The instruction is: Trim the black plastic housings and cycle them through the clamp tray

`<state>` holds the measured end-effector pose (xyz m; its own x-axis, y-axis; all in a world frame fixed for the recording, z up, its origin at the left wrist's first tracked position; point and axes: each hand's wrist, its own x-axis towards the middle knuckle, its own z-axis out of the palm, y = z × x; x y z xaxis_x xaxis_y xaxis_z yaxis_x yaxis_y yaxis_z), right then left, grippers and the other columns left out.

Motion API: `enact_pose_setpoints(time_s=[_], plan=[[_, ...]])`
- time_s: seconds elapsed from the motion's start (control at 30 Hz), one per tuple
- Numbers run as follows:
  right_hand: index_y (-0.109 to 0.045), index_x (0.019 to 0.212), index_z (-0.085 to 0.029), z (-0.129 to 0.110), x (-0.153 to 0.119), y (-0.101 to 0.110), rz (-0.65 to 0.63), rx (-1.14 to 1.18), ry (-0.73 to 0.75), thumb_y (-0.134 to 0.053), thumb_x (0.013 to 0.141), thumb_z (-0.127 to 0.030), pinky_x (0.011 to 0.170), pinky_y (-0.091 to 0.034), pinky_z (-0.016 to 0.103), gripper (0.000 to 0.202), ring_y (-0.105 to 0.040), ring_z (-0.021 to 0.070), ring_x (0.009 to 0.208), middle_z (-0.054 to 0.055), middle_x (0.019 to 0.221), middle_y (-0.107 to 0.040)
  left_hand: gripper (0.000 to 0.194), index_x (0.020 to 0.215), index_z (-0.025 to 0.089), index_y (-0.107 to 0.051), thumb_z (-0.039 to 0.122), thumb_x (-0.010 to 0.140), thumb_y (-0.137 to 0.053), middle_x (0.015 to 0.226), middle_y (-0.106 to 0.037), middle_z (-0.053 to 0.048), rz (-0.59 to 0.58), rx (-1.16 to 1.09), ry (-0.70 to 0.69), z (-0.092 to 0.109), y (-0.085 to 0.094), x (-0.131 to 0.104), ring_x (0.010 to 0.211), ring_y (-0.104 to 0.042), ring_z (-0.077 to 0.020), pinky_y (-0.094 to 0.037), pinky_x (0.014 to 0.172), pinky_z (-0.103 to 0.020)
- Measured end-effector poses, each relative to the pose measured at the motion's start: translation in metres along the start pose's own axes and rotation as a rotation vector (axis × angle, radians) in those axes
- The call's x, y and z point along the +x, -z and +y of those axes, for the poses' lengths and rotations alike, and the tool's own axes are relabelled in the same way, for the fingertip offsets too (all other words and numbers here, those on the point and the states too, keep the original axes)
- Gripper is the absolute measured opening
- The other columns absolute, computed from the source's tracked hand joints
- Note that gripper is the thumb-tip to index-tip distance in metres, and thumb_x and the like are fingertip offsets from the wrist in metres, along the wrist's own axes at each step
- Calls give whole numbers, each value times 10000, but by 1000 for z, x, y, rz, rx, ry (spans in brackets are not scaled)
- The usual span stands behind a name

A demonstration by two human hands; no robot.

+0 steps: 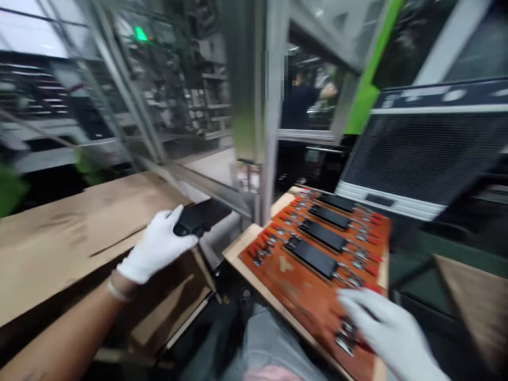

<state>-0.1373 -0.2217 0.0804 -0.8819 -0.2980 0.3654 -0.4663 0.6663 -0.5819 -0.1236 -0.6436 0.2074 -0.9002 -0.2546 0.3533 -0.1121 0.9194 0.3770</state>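
Observation:
My left hand [161, 246], in a white glove, grips one end of a dark flat part [204, 216] and holds it over the gap beside the cardboard-topped bench. At the lower right my gloved right hand [381, 328] is over the near corner of an orange board [291, 291]. Its fingers are bent near a metal clamp [346, 338]; blur hides whether they touch it. Several black flat parts [313, 257] lie in a row on the board, with red-handled clamps [359, 259] along both sides.
Brown cardboard [115, 211] covers a bench at the left. A metal post [273, 116] rises behind the board. At the right stands a machine with a dark ribbed panel [420, 153]. A person [297, 103] is beyond the frame.

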Motion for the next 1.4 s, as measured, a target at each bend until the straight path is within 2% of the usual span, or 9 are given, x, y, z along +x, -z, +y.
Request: enact_pose_setpoints(time_s=[0.07, 0.17, 0.33, 0.5, 0.67, 0.83, 0.97, 1.13, 1.4], plan=[[-698, 1098, -275, -19, 12, 5, -20, -115, 246, -390, 1008, -501, 808, -584, 375, 392, -703, 235, 937, 80, 1096, -718, 650, 1273, 187, -642, 405, 670, -749, 1278, -670, -98, -185, -442, -84, 42, -42, -19, 1266, -536, -380, -369, 1122, -420], [-516, 1371, -245, -40, 41, 29, -131, -460, 361, -505, 968, -493, 677, -570, 326, 474, -699, 242, 975, 117, 1398, -569, 515, 1190, 242, -712, 407, 704, -761, 1232, -714, -47, -552, -977, 22, 91, -105, -35, 1265, -546, -375, -390, 1120, -449], [-592, 1165, -235, -34, 41, 107, -283, -686, 209, -522, 949, -503, 524, -475, 275, 351, -702, 218, 858, 21, 1080, -700, 378, 1000, 252, -791, 380, 644, -784, 1112, -763, -40, -1014, -1343, 186, 180, -189, -35, 1214, -586, -395, -524, 995, -488], [-627, 1075, -224, -34, -22, 179, -220, -837, -121, -587, 905, -522, 511, -409, 251, 346, -691, 209, 798, 45, 1011, -698, 415, 1089, 252, -767, 357, 687, -779, 1253, -707, -35, -1355, -1477, -62, 296, -210, -47, 1311, -519, -337, -404, 1137, -417], [-697, 892, -227, -56, -103, 273, 23, -1032, -641, -645, 837, -537, 577, -401, 259, 319, -657, 188, 701, 27, 822, -695, 765, 1470, 395, -408, 530, 784, -719, 1485, -511, -59, -1634, -1386, -341, 373, -216, -71, 1217, -600, -323, -470, 1063, -502], [-732, 1096, -227, -76, -219, 373, 317, -1237, -1377, -708, 760, -554, 662, -420, 300, 469, -651, 237, 816, 77, 921, -713, 671, 1400, 244, -547, 531, 812, -693, 1349, -619, -137, -1786, -1168, -547, 404, -223, -84, 1187, -606, -337, -498, 1015, -478], [-748, 1091, -156, -73, -303, 412, 396, -1067, -1700, -736, 768, -483, 682, -443, 295, 459, -655, 208, 776, 91, 888, -724, 635, 1348, 219, -598, 529, 804, -702, 1287, -659, -139, -1860, -1109, -573, 419, -232, -90, 1155, -623, -330, -513, 987, -467], [-765, 1011, -184, -55, -360, 416, 501, -857, -1786, -746, 765, -407, 660, -485, 301, 332, -665, 212, 730, 44, 846, -739, 700, 1294, 174, -631, 604, 748, -720, 1205, -696, -150, -1866, -1098, -547, 436, -239, -100, 1101, -649, -334, -529, 952, -467], [-768, 1052, -163, -33, -384, 420, 520, -804, -1759, -776, 731, -374, 724, -487, 284, 384, -673, 220, 810, 56, 922, -754, 756, 1262, 164, -641, 655, 694, -735, 1171, -703, -157, -1883, -1038, -517, 446, -246, -113, 1091, -653, -340, -513, 957, -479]])
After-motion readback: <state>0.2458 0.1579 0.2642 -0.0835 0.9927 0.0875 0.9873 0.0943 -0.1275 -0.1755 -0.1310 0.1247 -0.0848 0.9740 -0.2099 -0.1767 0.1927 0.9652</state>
